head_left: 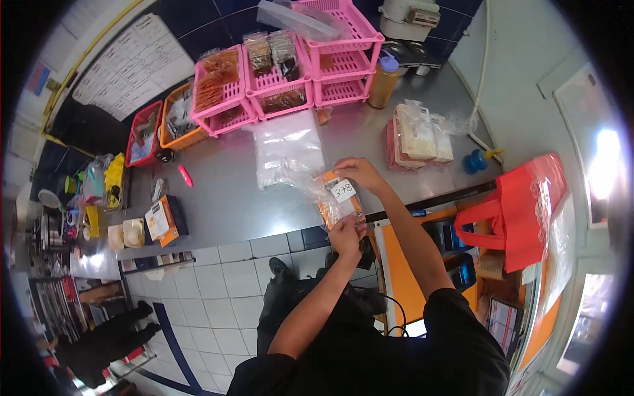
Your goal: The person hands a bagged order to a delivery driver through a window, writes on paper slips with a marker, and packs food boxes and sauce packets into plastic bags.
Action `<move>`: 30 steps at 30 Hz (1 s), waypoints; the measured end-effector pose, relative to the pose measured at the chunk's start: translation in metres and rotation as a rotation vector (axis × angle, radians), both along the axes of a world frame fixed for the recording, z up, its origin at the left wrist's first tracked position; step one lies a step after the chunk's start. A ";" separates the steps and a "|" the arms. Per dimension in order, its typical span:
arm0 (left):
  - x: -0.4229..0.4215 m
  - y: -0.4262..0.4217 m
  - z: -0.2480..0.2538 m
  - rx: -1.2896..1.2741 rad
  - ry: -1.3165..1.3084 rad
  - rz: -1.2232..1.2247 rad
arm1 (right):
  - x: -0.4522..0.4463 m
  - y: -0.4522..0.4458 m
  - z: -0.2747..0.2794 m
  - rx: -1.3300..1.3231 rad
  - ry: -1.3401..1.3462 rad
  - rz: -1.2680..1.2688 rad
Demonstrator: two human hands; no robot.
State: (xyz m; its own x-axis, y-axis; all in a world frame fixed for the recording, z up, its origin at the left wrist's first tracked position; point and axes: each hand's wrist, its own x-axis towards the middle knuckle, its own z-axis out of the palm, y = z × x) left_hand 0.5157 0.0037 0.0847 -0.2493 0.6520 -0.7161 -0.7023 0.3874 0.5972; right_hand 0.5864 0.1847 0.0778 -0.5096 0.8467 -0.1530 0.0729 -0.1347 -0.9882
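Observation:
An orange and white packet (335, 210) with a white label reading 378 is at the front edge of the steel counter, with clear plastic film around its left side. My left hand (347, 235) pinches the packet's near end, fingers pressed together. At its far end my right hand (360, 173) grips the upper corner, thumb and fingers closed on it. Just beyond, a stack of clear plastic bags (288, 148) lies flat on the counter. Crumpled clear film (300, 178) stretches from that stack to the packet.
Pink baskets (277, 82) with bagged goods stand along the back, beside an orange basket (185, 137) and a red one. Bagged stacks (416, 135), a bottle (383, 86) and a red bag (522, 211) are to the right. Another orange-white box (162, 221) sits left.

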 end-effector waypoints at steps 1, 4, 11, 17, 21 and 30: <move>0.001 0.004 -0.002 0.003 0.034 0.009 | -0.004 0.003 -0.002 0.004 0.003 0.016; 0.004 0.019 -0.003 0.010 0.088 0.033 | -0.012 0.009 -0.001 0.071 -0.023 -0.070; -0.009 0.022 -0.013 -0.037 0.113 0.024 | -0.016 0.015 -0.034 0.147 -0.040 -0.100; -0.012 0.033 -0.008 -0.153 0.182 0.008 | -0.016 0.022 -0.055 0.152 -0.041 -0.007; -0.011 0.035 -0.013 -0.172 0.238 0.015 | -0.020 0.023 -0.056 -0.009 -0.062 -0.021; -0.021 0.023 -0.026 -0.024 0.382 -0.101 | -0.043 0.042 -0.087 0.032 -0.212 -0.317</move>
State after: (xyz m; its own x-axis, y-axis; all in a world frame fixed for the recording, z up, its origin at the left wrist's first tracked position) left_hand 0.4949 0.0267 0.0592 -0.4363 0.6712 -0.5993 -0.3891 0.4598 0.7982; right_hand 0.5437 0.2270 -0.0094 -0.1816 0.9632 -0.1980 0.2358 -0.1528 -0.9597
